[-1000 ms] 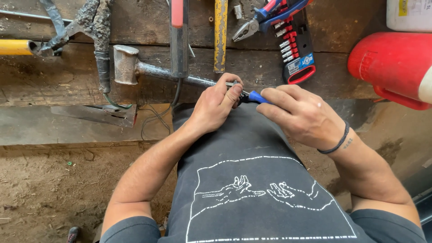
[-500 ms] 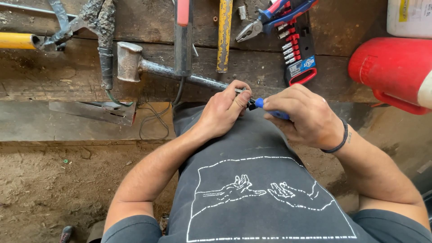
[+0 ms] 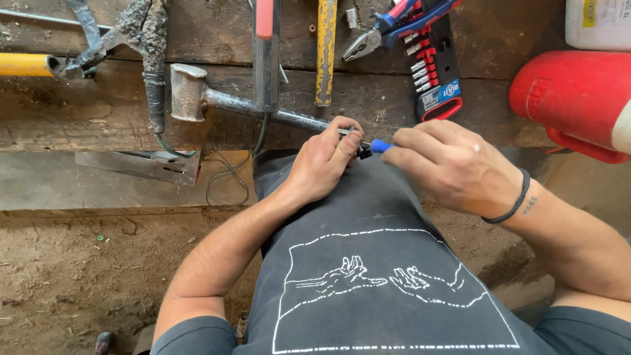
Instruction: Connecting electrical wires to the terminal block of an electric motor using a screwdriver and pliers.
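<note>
My left hand (image 3: pixel 323 163) pinches a small dark part (image 3: pixel 363 152) at the edge of a worn wooden bench (image 3: pixel 79 125). My right hand (image 3: pixel 453 167) grips a blue-handled screwdriver (image 3: pixel 380 146) whose tip meets that part. Both hands hover just above my dark grey shirt (image 3: pixel 368 263), close together. The part itself is mostly hidden by my fingers. A metal hammer (image 3: pixel 197 97) lies on the bench with its handle running toward my left hand.
On the bench lie a red-handled tool (image 3: pixel 265 52), a yellow bar (image 3: pixel 325 52), pliers (image 3: pixel 394 26), a bit set in a black and red holder (image 3: pixel 435 72), a yellow pipe (image 3: pixel 26 64) and thin wire (image 3: pixel 227 177). A red container (image 3: pixel 572 98) stands right. Dirt floor (image 3: pixel 72 283) below.
The view has shifted slightly. My right hand moved a little to the right along the screwdriver handle; my left hand still pinches the part at the same spot.
</note>
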